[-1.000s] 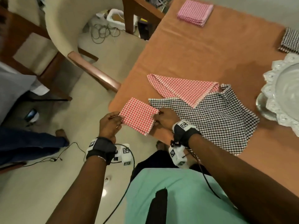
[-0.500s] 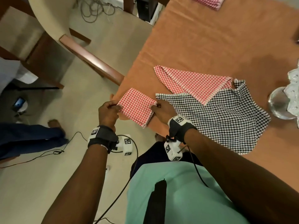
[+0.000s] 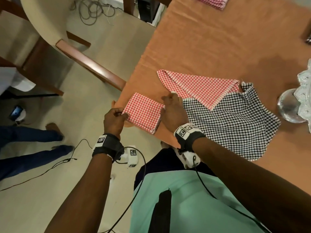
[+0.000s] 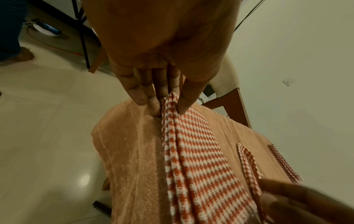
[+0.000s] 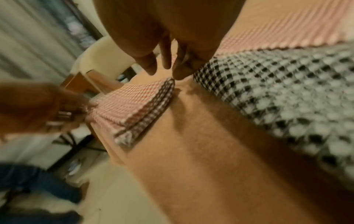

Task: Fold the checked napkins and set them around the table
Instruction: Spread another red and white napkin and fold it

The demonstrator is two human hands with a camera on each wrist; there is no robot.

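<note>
A folded red checked napkin (image 3: 144,112) lies at the near left corner of the table (image 3: 218,44), which wears an orange cloth. My left hand (image 3: 122,113) pinches the napkin's left corner between thumb and fingers; the left wrist view shows that pinch (image 4: 168,106) on the folded napkin (image 4: 201,159). My right hand (image 3: 170,100) lies flat just right of the napkin with its fingers straight, holding nothing. In the right wrist view its fingertips (image 5: 151,68) sit just beyond the napkin's (image 5: 134,103) far corner. A red napkin folded to a triangle (image 3: 198,88) overlaps an unfolded black checked napkin (image 3: 232,121).
A folded pink napkin (image 3: 210,1) lies at the far table edge. At the right stand a shiny metal base (image 3: 289,108) and a white lace piece (image 3: 304,91). Left of the table are a chair (image 3: 90,64), floor cables and another person's legs (image 3: 30,148).
My right hand has let go of the napkin's right corner and stretched its fingers forward. The left hand keeps its pinch on the left corner. The napkin stays at the table corner.
</note>
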